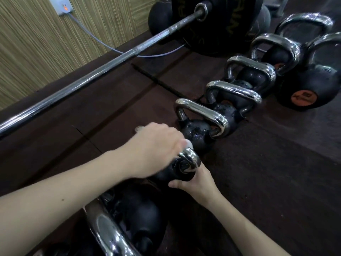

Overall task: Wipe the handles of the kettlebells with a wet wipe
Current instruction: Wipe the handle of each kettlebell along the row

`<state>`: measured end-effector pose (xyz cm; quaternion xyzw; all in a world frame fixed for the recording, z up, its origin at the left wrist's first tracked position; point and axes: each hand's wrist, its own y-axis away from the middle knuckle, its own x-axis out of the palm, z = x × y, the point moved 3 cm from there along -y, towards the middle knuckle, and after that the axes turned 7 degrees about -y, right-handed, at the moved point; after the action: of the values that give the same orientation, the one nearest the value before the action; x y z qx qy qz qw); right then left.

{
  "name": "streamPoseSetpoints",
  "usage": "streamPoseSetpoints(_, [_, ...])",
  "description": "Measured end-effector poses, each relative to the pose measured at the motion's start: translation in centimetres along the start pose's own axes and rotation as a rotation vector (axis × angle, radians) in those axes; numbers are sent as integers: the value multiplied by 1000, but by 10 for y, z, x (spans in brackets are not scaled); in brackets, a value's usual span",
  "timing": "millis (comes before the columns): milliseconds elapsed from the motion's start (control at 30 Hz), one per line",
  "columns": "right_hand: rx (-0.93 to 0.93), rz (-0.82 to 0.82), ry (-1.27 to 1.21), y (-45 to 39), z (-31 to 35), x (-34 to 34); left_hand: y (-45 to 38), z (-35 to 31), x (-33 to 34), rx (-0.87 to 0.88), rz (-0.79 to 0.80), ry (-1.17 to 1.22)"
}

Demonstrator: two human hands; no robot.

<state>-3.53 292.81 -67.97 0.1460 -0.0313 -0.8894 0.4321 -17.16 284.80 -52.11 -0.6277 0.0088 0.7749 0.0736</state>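
A row of black kettlebells with chrome handles runs from the bottom middle to the top right on the dark floor. My left hand is wrapped over the chrome handle of a small kettlebell, with a white wet wipe peeking out at my fingertips. My right hand grips that kettlebell's black body from the right side. Just beyond it stands another kettlebell with a bare chrome handle. A larger kettlebell handle is close to the camera at the bottom.
A long steel barbell with a black plate lies diagonally on the left. Behind it is a wood-grain wall with a socket and a grey cable. More kettlebells stand at the right. Dark rubber floor spreads to the right.
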Motion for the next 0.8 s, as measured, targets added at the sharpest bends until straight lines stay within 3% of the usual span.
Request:
streamPoseSetpoints(133, [46, 64, 33, 4, 6, 0, -13, -50, 5, 127, 6, -80])
streamPoseSetpoints(267, [-24, 1, 8, 1, 6, -3, 3, -31, 14, 199, 32, -153])
streamPoseSetpoints(467, [8, -9, 11, 1, 5, -3, 37, 28, 12, -258, 77, 145])
streamPoseSetpoints(633, [9, 13, -31, 4, 6, -4, 49, 59, 21, -712, 135, 807])
streamPoseSetpoints(700, [7, 11, -18, 5, 6, -3, 43, 55, 16, -646, 85, 689])
streamPoseSetpoints(800, [-1, 3, 20, 3, 6, -4, 16, 23, -5, -325, 122, 200])
